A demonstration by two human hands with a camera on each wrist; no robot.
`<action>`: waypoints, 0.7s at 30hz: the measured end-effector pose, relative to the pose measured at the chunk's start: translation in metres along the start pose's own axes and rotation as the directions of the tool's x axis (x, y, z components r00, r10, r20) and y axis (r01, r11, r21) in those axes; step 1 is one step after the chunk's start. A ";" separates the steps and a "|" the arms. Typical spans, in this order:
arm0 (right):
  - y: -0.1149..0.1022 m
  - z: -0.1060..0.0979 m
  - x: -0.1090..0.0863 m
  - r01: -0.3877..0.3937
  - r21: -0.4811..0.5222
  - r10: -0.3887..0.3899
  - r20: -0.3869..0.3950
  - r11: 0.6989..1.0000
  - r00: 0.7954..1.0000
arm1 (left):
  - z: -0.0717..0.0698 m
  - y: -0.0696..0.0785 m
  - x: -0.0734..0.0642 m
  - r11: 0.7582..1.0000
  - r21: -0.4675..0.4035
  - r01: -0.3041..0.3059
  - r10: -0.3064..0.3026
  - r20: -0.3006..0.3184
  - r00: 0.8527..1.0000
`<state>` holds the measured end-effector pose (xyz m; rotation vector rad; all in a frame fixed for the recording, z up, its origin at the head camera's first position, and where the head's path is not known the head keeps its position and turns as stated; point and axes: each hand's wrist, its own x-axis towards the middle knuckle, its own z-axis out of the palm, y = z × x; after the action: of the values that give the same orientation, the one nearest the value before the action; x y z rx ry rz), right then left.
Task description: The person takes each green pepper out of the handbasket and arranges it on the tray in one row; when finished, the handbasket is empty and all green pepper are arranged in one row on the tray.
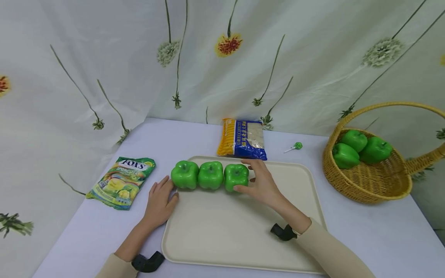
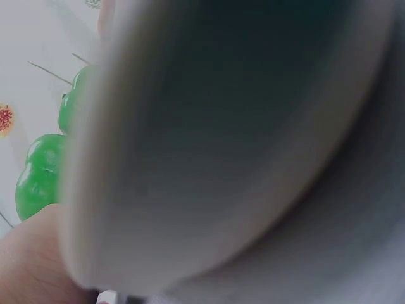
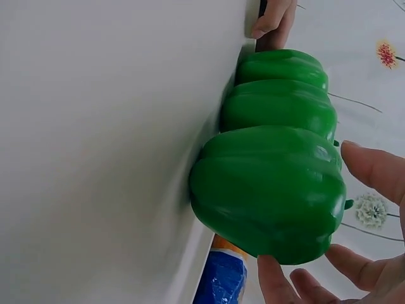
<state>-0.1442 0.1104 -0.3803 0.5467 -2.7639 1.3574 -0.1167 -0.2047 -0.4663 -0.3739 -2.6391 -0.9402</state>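
Observation:
Three green bell peppers stand in a row along the far edge of the beige tray (image 1: 222,231): a left one (image 1: 184,175), a middle one (image 1: 210,175) and a right one (image 1: 236,178). My right hand (image 1: 262,185) is spread loosely around the right pepper, thumb at its near side. In the right wrist view, fingertips (image 3: 269,269) meet that pepper (image 3: 269,190), while the thumb lies by its stem end. Beside the left pepper, my left hand (image 1: 160,202) rests at the tray's left edge, fingers extended. A blurred pale shape hides most of the left wrist view.
A wicker basket (image 1: 368,195) holding three more green peppers (image 1: 375,150) stands at the right. Behind the tray lie a pasta bag (image 1: 243,139) and a green lollipop (image 1: 298,145). A Fox's candy bag (image 1: 123,183) lies at the left.

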 end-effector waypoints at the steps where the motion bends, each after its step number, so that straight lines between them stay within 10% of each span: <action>1: 0.000 -0.002 0.000 0.000 0.001 0.000 -0.002 1.000 1.000 | 0.000 0.000 0.000 1.000 -0.002 0.001 -0.001 0.003 1.000; 21: 0.043 -0.091 -0.023 -0.011 -0.021 0.007 -0.198 1.000 0.980 | 0.002 -0.006 0.001 0.999 0.017 0.046 -0.047 0.061 0.997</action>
<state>-0.1492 0.2113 -0.3602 0.3759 -2.6219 1.3030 -0.1201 -0.2079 -0.4707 -0.3443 -2.7202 -0.9361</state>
